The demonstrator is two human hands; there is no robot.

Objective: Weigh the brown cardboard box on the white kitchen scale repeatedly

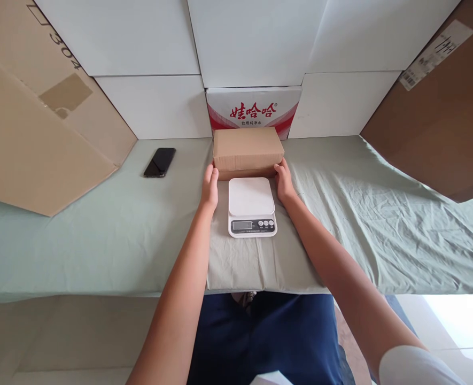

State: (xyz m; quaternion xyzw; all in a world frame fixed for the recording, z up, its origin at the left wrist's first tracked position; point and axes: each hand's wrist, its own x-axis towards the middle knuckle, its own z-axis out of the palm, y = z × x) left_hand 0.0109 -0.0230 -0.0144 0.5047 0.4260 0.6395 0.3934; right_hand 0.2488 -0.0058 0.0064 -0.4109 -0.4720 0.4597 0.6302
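Observation:
A brown cardboard box (pixel 247 143) is held between my two hands at the back of the table. My left hand (pixel 209 184) presses against its left side, thumb near the front corner. On the opposite side, my right hand (pixel 283 182) grips the box near its right front corner. The fingers of both hands are partly hidden behind the box sides. Just in front of the box lies a white kitchen scale (pixel 251 206), its plate bare and its display facing me.
A black phone (pixel 160 162) lies on the green cloth (pixel 111 240) to the left. Behind the brown box stands a white and red carton (pixel 254 107). Large cardboard panels rise at the left (pixel 39 133) and right (pixel 440 117), with white panels along the back.

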